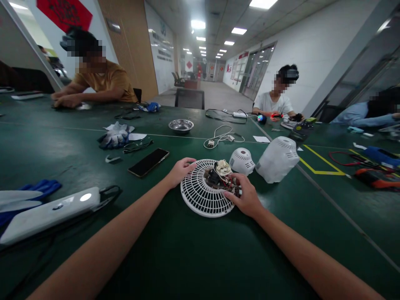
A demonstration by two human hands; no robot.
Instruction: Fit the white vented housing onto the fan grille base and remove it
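A round white fan grille [208,204] lies on the green table in front of me, its ribs facing up. On its middle sits a fan motor [214,177] with thin wires, a cream-coloured part [223,167] and a circuit board [235,187]. My left hand [180,173] is closed on the grille's left rim, fingertips over the edge. With thumb and fingers, my right hand [248,196] grips the circuit board at the right side; the fingers partly cover it. Just behind stand a small white vented housing [242,161] and a larger white housing [278,160].
Left of the grille are a phone [149,162], gloves [115,135] and a white power bank-like device [53,214]. Behind lie a metal bowl [181,126] and a white cable [218,137]. A multimeter [378,179] is at right. Several people sit around the table.
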